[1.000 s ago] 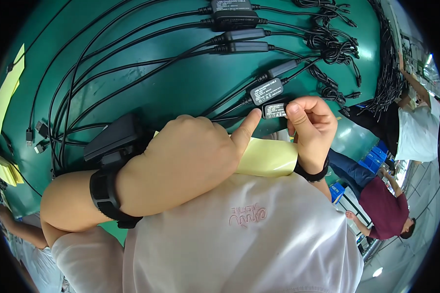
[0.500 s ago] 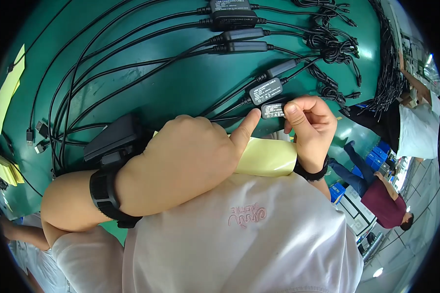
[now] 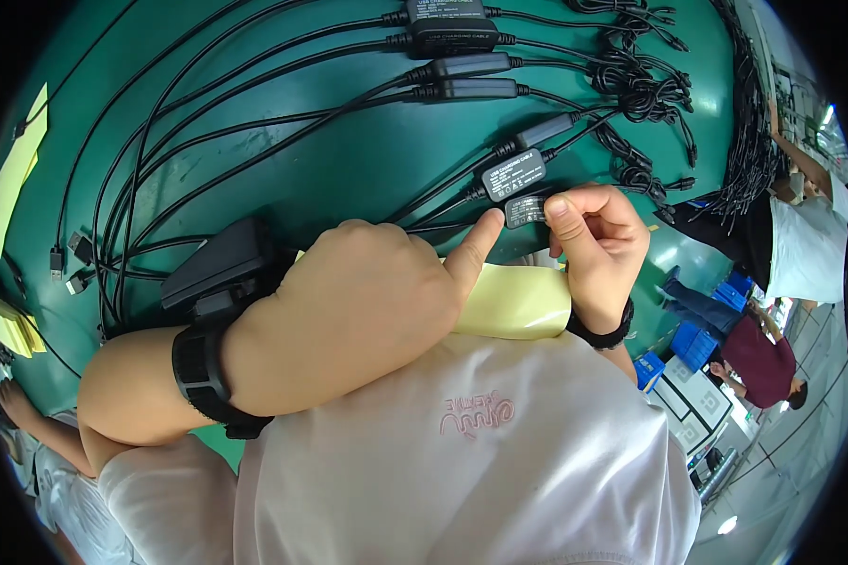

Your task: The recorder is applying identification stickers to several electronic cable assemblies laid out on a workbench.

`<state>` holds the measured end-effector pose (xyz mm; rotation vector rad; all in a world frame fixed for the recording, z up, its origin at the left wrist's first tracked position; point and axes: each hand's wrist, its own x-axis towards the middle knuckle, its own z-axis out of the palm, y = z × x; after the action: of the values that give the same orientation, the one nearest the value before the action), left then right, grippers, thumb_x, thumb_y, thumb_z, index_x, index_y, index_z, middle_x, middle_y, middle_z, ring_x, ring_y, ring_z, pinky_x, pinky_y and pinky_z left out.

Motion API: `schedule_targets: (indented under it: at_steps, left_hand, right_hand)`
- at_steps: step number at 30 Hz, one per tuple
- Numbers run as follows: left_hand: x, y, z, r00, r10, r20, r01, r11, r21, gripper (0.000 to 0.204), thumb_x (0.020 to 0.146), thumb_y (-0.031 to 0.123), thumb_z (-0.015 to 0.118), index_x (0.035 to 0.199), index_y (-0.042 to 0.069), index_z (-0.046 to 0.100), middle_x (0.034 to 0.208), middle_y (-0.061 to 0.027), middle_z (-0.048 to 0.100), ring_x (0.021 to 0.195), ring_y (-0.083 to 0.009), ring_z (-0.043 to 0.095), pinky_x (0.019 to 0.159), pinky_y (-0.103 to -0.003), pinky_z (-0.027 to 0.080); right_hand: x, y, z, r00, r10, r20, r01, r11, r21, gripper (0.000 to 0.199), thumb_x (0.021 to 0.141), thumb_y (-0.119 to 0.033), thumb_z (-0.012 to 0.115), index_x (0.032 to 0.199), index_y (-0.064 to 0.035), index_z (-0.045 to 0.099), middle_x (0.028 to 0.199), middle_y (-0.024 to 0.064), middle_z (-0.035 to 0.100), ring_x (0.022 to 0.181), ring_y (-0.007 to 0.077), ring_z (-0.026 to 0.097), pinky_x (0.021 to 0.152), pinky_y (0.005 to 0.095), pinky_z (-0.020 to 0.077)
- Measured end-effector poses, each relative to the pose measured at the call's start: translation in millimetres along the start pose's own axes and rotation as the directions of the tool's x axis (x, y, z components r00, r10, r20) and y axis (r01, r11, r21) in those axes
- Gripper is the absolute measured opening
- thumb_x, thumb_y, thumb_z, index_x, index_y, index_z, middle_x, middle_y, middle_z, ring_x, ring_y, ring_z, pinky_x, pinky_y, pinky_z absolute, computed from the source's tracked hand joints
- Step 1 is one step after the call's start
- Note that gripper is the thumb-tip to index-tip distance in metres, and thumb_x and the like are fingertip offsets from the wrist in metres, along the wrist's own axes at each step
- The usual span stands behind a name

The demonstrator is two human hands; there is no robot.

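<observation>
With thumb and finger pinched, my right hand (image 3: 598, 245) grips the right end of a small black label (image 3: 524, 212) printed in white. The label bows slightly. My left hand (image 3: 377, 273) is closed, back upward, over a yellow sheet (image 3: 513, 301) that shows on both sides of it; its curled fingers are mostly hidden. One digit reaches out to the label's left end. Just beyond lies a charging cable's flat black box (image 3: 514, 175), bearing a similar label. The label partly overlaps the area near that box's lower edge.
More cables with black boxes (image 3: 452, 38) cross the green table (image 3: 330, 169), their coiled ends (image 3: 645, 85) at right. A black wedge-shaped object (image 3: 221, 264) sits behind my left wrist. Yellow sheets (image 3: 14, 179) lie far left. A hanging cable bundle (image 3: 744, 113) and other people are nearby.
The label has gone from flat to slightly bowed between my hands, which have barely moved. A person at right has shifted, and another person's arm at lower left has moved up.
</observation>
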<state>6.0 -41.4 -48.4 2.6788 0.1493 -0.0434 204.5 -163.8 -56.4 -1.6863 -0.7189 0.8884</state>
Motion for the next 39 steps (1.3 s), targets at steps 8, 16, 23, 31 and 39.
schedule_targets:
  at_steps: [8, 16, 23, 31, 39]
  left_hand:
    - [-5, -3, -3, 1.0, 0.011, 0.003, -0.011, 1.0, -0.004, 0.062, 0.076, 0.012, 0.058, 0.137, 0.002, 0.053, 0.053, -0.0007, 0.049, 0.046, -0.0143, 0.05, 0.045, -0.029, 0.042]
    - [1, -4, -3, 0.999, 0.042, 0.005, -0.042, 0.999, 0.017, 0.059, 0.077, 0.01, 0.06, 0.135, 0.002, 0.056, 0.053, 0.0006, 0.052, 0.046, -0.0121, 0.052, 0.044, -0.027, 0.045]
    - [-1, -5, -4, 0.999, 0.042, 0.0, -0.042, 0.999, -0.016, 0.059, 0.076, 0.007, 0.058, 0.134, -0.003, 0.054, 0.054, -0.0027, 0.053, 0.046, -0.017, 0.054, 0.045, -0.03, 0.046]
    - [3, 1, -33, 0.999, -0.015, 0.041, 0.021, 0.986, -0.164, 0.049, 0.079, 0.004, 0.06, 0.127, -0.004, 0.059, 0.062, -0.0091, 0.061, 0.05, -0.0214, 0.058, 0.05, -0.031, 0.046]
    - [-38, -10, -133, 0.53, -0.753, -0.389, -0.255, 0.296, -0.92, 0.047, 0.107, 0.03, 0.039, 0.138, -0.005, 0.042, 0.062, 0.007, 0.039, 0.052, -0.0043, 0.036, 0.047, -0.02, 0.031]
  right_hand:
    - [0, -6, 11, 0.998, -0.066, -0.024, 0.06, 0.979, -0.194, 0.013, 0.083, -0.002, 0.076, 0.088, 0.0011, 0.065, 0.075, 0.0019, 0.065, 0.064, 0.0039, 0.055, 0.057, 0.0188, 0.0433]
    - [15, -13, -8, 0.995, 0.026, -0.101, -0.076, 0.838, -0.54, 0.017, 0.085, -0.009, 0.075, 0.095, 0.001, 0.065, 0.061, 0.0013, 0.06, 0.054, 0.0048, 0.053, 0.051, 0.0211, 0.0432]
    - [20, -25, -18, 0.881, -0.429, 0.203, 0.452, 0.631, -0.631, 0.037, 0.073, -0.029, 0.084, 0.094, -0.0039, 0.066, 0.068, 0.0028, 0.057, 0.059, 0.0144, 0.054, 0.055, 0.0279, 0.0452]
    - [34, -8, -18, 0.832, -0.344, 0.435, 0.548, 0.627, -0.553, 0.029, 0.068, -0.014, 0.081, 0.083, -0.0034, 0.059, 0.075, 0.0086, 0.054, 0.072, 0.0274, 0.052, 0.064, 0.0351, 0.0439]
    - [39, -3, -16, 0.722, -0.582, 0.375, 0.686, 0.531, -0.497, 0.042, 0.062, -0.018, 0.085, 0.095, -0.0002, 0.067, 0.081, 0.0121, 0.059, 0.073, 0.032, 0.055, 0.069, 0.0396, 0.0479]
